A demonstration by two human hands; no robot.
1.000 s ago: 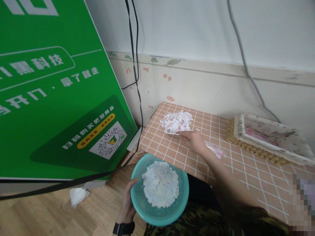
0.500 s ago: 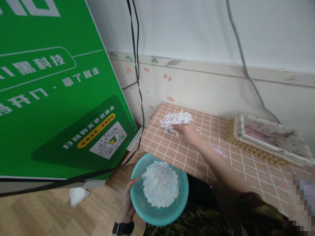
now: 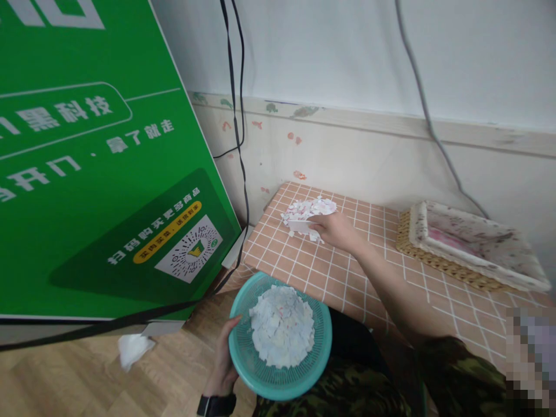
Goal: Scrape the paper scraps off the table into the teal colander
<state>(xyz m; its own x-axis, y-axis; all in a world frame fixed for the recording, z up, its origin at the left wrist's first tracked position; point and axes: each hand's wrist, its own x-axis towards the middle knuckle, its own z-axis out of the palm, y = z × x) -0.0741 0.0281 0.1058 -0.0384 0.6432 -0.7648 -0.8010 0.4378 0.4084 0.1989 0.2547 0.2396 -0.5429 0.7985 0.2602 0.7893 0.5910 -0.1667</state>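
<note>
My left hand (image 3: 226, 353) grips the rim of a round teal plastic colander (image 3: 243, 359) from its left side, just off the table's front edge. Heaped inside the colander are small pale paper scraps (image 3: 282, 327). My right hand (image 3: 328, 227) reaches over the table and pinches a flat white card (image 3: 299, 226), held on edge. That card stands against the near side of a second pile of white and pinkish paper scraps (image 3: 310, 207) on the tabletop. Some of my right fingers are hidden behind the hand.
The table (image 3: 369, 231) has a brown checked cover. On its right sits a cloth-lined wicker basket (image 3: 456, 263). A large green panel (image 3: 87, 191) stands at left, with black cables (image 3: 243, 174) hanging beside it. A white bag-like item (image 3: 134, 349) lies on the floor.
My right hand has shifted slightly right and towards me, and the card now shows more of its face. A pinkish piece beside my forearm is now out of sight. The colander stays put.
</note>
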